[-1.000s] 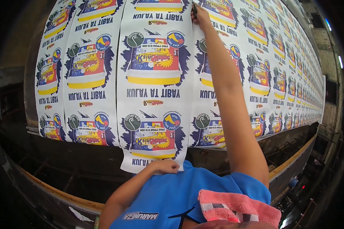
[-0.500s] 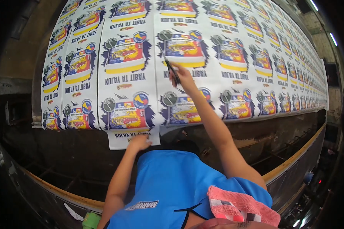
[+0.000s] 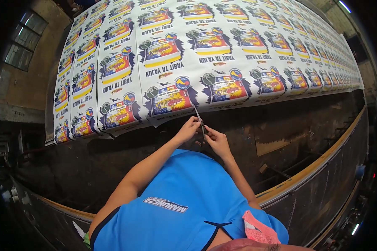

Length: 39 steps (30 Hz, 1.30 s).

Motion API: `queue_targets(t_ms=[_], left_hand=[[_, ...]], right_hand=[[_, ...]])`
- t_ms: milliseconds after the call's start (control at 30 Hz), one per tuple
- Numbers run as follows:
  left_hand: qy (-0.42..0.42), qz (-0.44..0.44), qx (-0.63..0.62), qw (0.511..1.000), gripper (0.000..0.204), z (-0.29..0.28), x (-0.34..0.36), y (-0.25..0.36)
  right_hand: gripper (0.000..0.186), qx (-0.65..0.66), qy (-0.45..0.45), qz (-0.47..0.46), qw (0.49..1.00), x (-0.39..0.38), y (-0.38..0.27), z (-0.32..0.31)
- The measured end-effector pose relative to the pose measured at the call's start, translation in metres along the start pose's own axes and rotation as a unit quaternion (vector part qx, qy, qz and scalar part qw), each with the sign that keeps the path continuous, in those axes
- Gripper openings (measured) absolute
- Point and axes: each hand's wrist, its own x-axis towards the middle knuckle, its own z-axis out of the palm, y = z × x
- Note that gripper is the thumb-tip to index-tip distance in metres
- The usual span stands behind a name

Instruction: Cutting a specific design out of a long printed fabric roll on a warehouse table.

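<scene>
- Right hand (image 3: 218,144) grips black-handled scissors (image 3: 202,126), blades toward the printed sheet's (image 3: 201,65) near edge.
- Left hand (image 3: 188,130) is just beside the scissors.
- Pink towel (image 3: 256,229) rests on the blue shirt (image 3: 184,184).

Printed sheet (image 3: 226,58), upper frame: white ground, repeating rows of navy, red and yellow motifs; round dark-green and blue badges. Scissors (image 3: 203,129), centre: dark handles, silvery blade. Shirt (image 3: 188,180), lower centre: blue, black trim. Towel (image 3: 260,231), lower right: pink.
</scene>
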Motion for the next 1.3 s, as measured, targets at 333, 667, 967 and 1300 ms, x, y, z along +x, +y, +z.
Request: queue_targets(t_ms=[333, 667, 967, 1300], left_hand=[[0.117, 0.064, -0.063, 0.989, 0.023, 0.026, 0.024, -0.013], [0.127, 0.065, -0.218, 0.965, 0.042, 0.054, 0.021, 0.025], [0.056, 0.021, -0.105, 0.993, 0.047, 0.059, 0.005, -0.022], [0.192, -0.056, -0.485, 0.851, 0.061, -0.04, 0.043, -0.15]], right_hand=[[0.025, -0.225, 0.108, -0.216, 0.944, -0.049, -0.056, -0.019], [0.048, 0.274, -0.11, 0.116, 0.948, -0.016, -0.009, -0.022], [0.058, 0.133, -0.175, 0.124, 0.968, -0.009, 0.035, -0.005], [0.036, 0.089, -0.171, 0.269, 0.944, -0.072, 0.044, -0.052]])
